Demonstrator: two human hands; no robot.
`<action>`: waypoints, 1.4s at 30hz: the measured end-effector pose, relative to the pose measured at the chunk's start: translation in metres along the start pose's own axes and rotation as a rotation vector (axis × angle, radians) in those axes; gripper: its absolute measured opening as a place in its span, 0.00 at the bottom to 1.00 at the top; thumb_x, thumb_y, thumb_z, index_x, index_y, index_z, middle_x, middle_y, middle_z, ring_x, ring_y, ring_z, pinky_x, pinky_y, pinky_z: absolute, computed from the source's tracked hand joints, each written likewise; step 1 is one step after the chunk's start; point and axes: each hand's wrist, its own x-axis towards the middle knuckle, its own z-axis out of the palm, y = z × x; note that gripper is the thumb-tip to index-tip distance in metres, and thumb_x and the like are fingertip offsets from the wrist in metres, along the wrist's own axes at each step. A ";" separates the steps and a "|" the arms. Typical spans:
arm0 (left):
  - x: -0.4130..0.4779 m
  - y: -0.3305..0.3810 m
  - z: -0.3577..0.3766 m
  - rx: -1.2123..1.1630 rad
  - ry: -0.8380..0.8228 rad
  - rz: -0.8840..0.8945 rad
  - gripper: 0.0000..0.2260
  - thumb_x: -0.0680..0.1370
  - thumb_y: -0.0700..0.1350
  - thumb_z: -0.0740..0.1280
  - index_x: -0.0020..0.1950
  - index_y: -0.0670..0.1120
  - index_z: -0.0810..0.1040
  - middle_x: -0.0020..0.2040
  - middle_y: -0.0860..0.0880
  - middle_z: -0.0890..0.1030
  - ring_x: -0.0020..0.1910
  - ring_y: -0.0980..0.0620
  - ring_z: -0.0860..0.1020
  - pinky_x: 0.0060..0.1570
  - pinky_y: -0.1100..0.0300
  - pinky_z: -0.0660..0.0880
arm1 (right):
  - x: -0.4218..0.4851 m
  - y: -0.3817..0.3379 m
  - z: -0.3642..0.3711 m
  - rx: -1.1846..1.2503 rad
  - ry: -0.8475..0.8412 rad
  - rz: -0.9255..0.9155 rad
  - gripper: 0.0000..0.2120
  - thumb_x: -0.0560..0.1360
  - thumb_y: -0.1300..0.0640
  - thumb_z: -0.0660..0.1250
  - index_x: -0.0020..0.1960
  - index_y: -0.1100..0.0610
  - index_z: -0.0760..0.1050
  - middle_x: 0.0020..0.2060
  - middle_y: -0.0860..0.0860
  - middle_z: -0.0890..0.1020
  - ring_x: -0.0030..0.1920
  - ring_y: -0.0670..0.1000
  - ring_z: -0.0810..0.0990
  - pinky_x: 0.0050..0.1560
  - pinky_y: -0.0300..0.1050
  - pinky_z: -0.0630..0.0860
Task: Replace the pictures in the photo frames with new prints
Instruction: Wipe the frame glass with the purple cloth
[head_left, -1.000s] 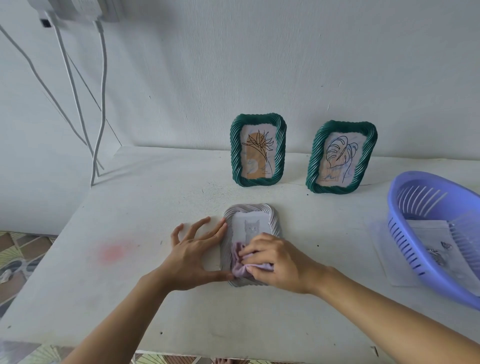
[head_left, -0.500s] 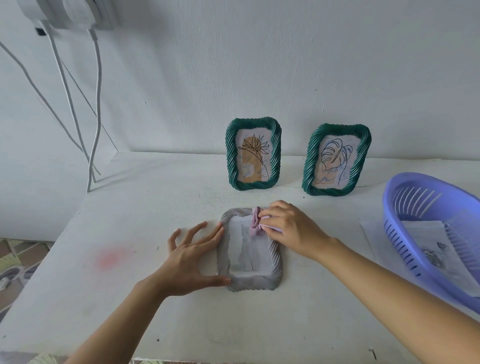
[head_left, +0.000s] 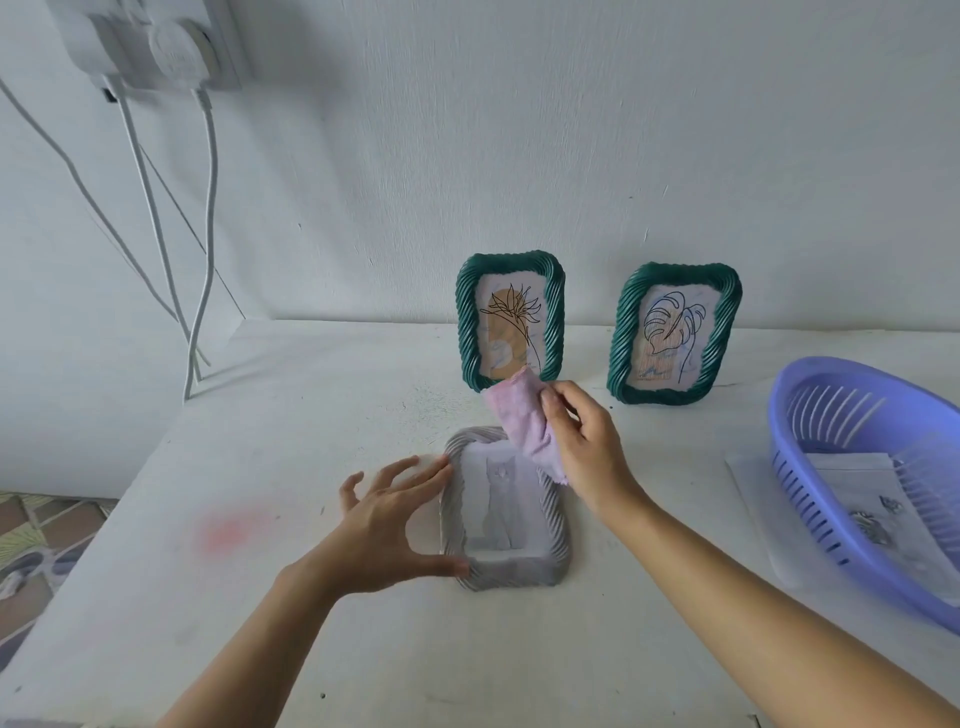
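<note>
While spread left hand (head_left: 384, 519) touches a grey frame (head_left: 506, 574), right hand (head_left: 592, 452) pinching pink cloth (head_left: 519, 415), white bench (head_left: 260, 623) pink-stained, plain wall (head_left: 571, 156), hanging cables (head_left: 212, 208).

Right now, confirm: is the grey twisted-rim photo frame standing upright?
No, the grey twisted-rim photo frame lies flat on the white table, with the left hand touching its edge.

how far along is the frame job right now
Looks done: the green frames stand by the wall with prints in. In hand: the grey frame lies flat with a cat print inside. The left hand steadies its edge and the right hand holds a cloth just above it, likely wiping. Left: stand it up. Sheets lie by the basket; whether more swaps remain, I cannot tell.
</note>
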 end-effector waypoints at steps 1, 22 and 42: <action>0.001 0.003 -0.003 -0.011 0.016 -0.030 0.46 0.64 0.82 0.59 0.79 0.66 0.54 0.78 0.70 0.50 0.78 0.63 0.46 0.75 0.42 0.44 | -0.001 -0.002 -0.001 0.058 0.039 0.048 0.11 0.83 0.55 0.60 0.45 0.59 0.75 0.36 0.53 0.77 0.38 0.45 0.72 0.40 0.40 0.68; -0.016 0.061 -0.031 -1.384 0.270 -0.308 0.14 0.78 0.51 0.70 0.61 0.48 0.79 0.54 0.40 0.85 0.54 0.38 0.83 0.50 0.43 0.72 | -0.047 -0.023 0.003 0.022 -0.165 0.107 0.03 0.76 0.59 0.72 0.47 0.53 0.82 0.43 0.45 0.85 0.48 0.44 0.82 0.52 0.41 0.78; -0.044 -0.099 -0.046 -0.509 0.552 -0.614 0.17 0.78 0.42 0.70 0.65 0.54 0.74 0.52 0.47 0.82 0.47 0.44 0.80 0.39 0.55 0.74 | -0.049 0.060 0.011 -0.733 -0.133 -0.080 0.26 0.79 0.42 0.53 0.68 0.56 0.74 0.69 0.53 0.73 0.67 0.57 0.72 0.70 0.53 0.67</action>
